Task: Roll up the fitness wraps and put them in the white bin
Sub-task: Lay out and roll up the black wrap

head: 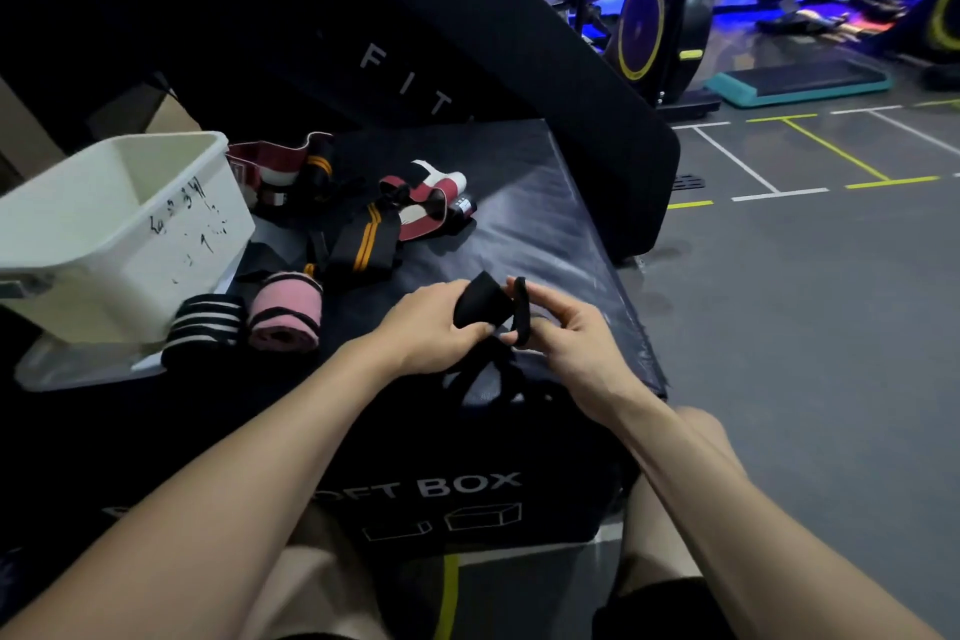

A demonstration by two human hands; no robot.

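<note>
Both hands work a black wrap (480,304) above the near right part of the worktop (545,224), a dark padded box printed "SOFT BOX" on its front. Left hand (434,327) grips the folded wide end, fingers curled round it, thumb on top. Right hand (566,327) pinches the wrap's narrow loop, with the loop running over its fingers (519,307). Rest of the black wrap hangs down between the wrists toward the box edge.

White bin (119,224) sits at the left of the worktop, tilted, handwriting on its side; inside not fully visible. Just beside its near corner lie two rolled wraps: a black one with pale stripes (205,330) and a pink one (285,312), touching each other. Behind them, unrolled: black wrap with orange stripes (363,239), red-and-white wrap (431,198), and another red-white wrap (270,166) close to the bin. Gym machines (654,16) stand on the grey floor beyond.
</note>
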